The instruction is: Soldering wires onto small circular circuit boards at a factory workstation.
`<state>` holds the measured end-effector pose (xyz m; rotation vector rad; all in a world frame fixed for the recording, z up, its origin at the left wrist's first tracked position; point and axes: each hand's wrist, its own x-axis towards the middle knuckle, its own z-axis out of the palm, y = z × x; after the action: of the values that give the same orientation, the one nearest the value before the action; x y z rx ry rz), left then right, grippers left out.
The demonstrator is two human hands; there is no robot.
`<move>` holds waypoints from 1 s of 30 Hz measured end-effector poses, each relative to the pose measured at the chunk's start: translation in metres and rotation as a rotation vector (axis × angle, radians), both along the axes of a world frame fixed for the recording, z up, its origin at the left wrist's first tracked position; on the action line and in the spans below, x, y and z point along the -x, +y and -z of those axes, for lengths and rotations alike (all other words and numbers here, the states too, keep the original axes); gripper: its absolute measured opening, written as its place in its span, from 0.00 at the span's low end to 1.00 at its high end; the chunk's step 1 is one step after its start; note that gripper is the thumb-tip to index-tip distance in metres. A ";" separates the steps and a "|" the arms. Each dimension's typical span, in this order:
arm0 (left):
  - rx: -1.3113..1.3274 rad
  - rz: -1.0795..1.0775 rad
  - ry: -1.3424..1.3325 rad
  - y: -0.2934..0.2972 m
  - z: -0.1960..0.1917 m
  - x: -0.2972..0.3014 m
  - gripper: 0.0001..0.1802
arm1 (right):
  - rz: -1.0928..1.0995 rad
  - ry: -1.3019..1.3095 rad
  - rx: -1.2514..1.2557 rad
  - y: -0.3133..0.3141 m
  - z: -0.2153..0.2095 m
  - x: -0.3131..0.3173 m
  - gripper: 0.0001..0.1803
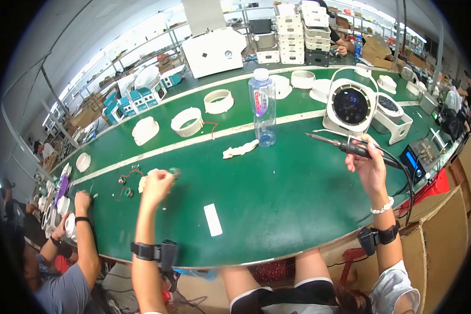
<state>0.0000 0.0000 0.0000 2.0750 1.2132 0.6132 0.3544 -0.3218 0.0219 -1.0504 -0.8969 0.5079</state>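
Note:
My right hand (369,165) is raised above the green table (277,199) and grips a soldering iron (345,146) by its black handle, the tip pointing left. My left hand (157,186) is closed around a small part with a dark round piece (175,171) showing at the fingertips. Small components and red wires (128,180) lie just left of that hand. A white crumpled cloth (239,149) and a clear plastic bottle (262,107) stand farther out between my hands.
A white round appliance with a dark display (350,104) stands ahead of my right hand, a blue-screened soldering station (414,159) to its right. White ring housings (187,121) lie across the table. A white flat strip (212,220) lies near the front edge. Another person's hand (82,201) works at the left.

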 end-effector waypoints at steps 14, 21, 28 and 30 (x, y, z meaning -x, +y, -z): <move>0.151 0.341 -0.075 -0.060 0.038 -0.117 0.12 | -0.423 0.457 -0.092 0.105 0.025 0.001 0.11; -0.021 0.362 -0.069 -0.079 0.036 -0.127 0.12 | -0.275 0.197 0.033 0.102 0.033 0.008 0.11; -0.142 0.336 -0.040 -0.075 0.022 -0.118 0.09 | 0.009 -0.003 0.173 0.102 0.035 0.025 0.14; -0.198 0.404 -0.084 -0.072 0.017 -0.114 0.09 | 0.022 -0.020 0.175 0.103 0.036 0.028 0.15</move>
<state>0.1138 -0.0716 -0.0175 2.3444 0.6769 0.6384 0.3267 -0.2189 -0.0145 -1.2254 -0.8687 0.5656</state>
